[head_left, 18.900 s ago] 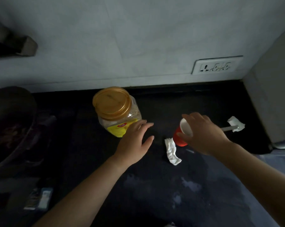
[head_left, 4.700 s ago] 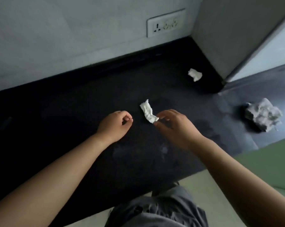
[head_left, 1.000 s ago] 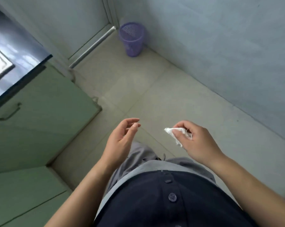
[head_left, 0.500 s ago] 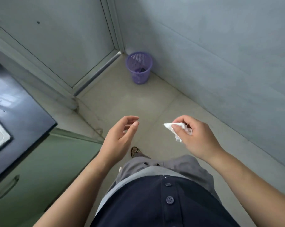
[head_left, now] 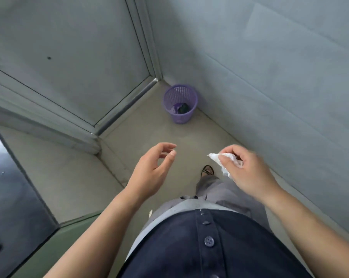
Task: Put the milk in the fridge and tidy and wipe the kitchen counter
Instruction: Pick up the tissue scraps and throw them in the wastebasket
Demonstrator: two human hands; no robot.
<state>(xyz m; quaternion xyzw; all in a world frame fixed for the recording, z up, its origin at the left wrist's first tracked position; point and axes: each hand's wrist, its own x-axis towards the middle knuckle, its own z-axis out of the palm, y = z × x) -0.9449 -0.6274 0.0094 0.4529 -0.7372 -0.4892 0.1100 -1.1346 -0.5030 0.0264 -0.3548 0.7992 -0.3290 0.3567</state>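
Now the right hand (head_left: 247, 173) fingers pinch a tissue (head_left: 219, 160), left hand (head_left: 151, 173) empty with fingers apart, bin (head_left: 180, 103) ahead: tidying step, next a drop inside.

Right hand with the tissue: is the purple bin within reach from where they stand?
Probably not yet. The right hand pinches the tissue well short of the purple bin, which stands ahead in the corner across bare floor. Nothing blocks the way; a few steps should do it.

Single head-worn view, steeply downward over torso toward floor (head_left: 149, 125) corner.
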